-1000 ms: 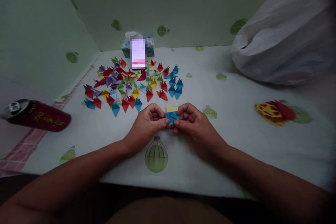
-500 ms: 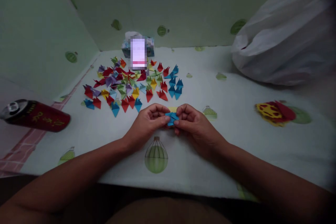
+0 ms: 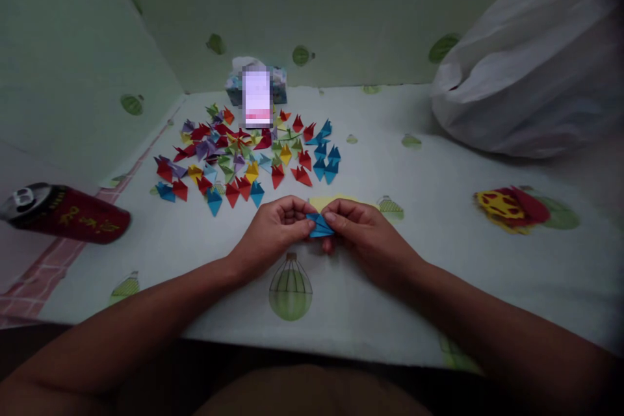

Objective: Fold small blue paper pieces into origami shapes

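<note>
Between my two hands is a small folded piece of blue paper [image 3: 320, 226], held just above the table. My left hand [image 3: 283, 224] pinches its left side, thumb on top and fingers curled. The right side is gripped by my right hand [image 3: 361, 227], with the thumb pressing near the upper edge and a fingertip showing below. Behind the blue paper lies a yellow paper [image 3: 336, 200], partly hidden by my right hand. Beyond my left hand, many small folded paper cranes [image 3: 231, 193] in red, blue, yellow, green and purple lie spread out.
A phone [image 3: 257, 99] with a blurred, lit screen leans on a tissue box [image 3: 279, 86] at the back. On the left stands a red can [image 3: 73, 214]. To the right are red and yellow cut-out pieces [image 3: 511, 208] and a large white plastic bag [image 3: 517, 78].
My right thumb has shifted up across the blue paper, which now shows a flatter, wider face. My right hand has turned slightly, and more of the yellow paper shows behind it.
</note>
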`<state>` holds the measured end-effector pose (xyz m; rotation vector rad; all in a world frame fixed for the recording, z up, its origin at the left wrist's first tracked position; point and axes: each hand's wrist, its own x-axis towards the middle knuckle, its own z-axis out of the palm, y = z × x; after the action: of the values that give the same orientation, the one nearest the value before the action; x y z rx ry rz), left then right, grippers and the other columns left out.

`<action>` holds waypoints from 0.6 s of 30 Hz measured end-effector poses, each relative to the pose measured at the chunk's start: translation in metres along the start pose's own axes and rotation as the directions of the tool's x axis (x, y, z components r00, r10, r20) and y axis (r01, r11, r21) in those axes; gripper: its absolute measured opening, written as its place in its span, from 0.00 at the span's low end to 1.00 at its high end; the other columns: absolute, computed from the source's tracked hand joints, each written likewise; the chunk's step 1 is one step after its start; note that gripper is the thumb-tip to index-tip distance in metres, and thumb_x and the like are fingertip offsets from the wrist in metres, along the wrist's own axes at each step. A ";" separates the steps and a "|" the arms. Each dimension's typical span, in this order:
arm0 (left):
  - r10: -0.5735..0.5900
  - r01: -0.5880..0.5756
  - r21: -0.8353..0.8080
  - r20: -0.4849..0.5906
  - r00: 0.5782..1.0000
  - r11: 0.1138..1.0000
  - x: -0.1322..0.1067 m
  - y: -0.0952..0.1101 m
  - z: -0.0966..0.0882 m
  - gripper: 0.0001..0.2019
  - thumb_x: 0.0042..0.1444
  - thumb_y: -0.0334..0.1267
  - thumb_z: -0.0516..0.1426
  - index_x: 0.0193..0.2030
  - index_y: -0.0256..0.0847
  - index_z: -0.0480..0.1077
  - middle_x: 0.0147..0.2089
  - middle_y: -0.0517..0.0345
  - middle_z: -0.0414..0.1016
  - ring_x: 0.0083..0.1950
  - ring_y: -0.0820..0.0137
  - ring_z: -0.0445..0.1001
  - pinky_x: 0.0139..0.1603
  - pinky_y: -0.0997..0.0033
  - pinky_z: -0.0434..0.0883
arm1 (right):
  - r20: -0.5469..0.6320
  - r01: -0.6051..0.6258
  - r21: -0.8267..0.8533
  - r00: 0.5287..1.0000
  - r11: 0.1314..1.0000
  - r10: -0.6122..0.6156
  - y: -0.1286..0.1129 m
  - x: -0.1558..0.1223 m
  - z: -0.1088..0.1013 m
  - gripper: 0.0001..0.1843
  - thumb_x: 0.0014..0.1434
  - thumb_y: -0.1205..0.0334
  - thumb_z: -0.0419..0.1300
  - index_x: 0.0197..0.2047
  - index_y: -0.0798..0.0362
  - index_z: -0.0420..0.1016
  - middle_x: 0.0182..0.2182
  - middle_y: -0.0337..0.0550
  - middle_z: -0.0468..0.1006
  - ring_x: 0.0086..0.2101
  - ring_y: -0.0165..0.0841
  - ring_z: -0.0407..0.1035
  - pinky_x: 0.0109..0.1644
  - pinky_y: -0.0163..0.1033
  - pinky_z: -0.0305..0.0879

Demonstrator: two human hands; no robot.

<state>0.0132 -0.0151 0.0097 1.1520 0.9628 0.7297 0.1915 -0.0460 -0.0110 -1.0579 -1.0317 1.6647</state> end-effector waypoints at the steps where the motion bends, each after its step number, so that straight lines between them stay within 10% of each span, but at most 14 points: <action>1: -0.003 0.003 0.002 -0.004 1.000 1.000 0.000 0.000 0.000 0.09 0.49 0.34 0.66 0.36 0.36 0.74 0.28 0.61 0.76 0.29 0.76 0.73 0.34 0.76 0.70 | -0.001 0.000 -0.009 1.000 1.000 0.000 0.000 0.000 0.000 0.13 0.59 0.52 0.66 0.33 0.54 0.73 0.25 0.38 0.76 0.25 0.28 0.68 0.33 0.36 0.63; 18: 0.052 -0.046 0.132 -0.043 0.998 0.990 -0.001 -0.001 0.001 0.07 0.51 0.38 0.64 0.32 0.36 0.75 0.27 0.60 0.77 0.28 0.75 0.73 0.31 0.77 0.71 | -0.006 0.065 -0.291 0.998 0.955 -0.070 -0.009 -0.002 0.004 0.14 0.61 0.52 0.61 0.31 0.54 0.71 0.22 0.37 0.75 0.24 0.29 0.69 0.32 0.35 0.64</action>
<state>0.0139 -0.0167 0.0089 1.2820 1.0369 0.7438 0.1901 -0.0465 -0.0009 -1.2074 -1.3166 1.4760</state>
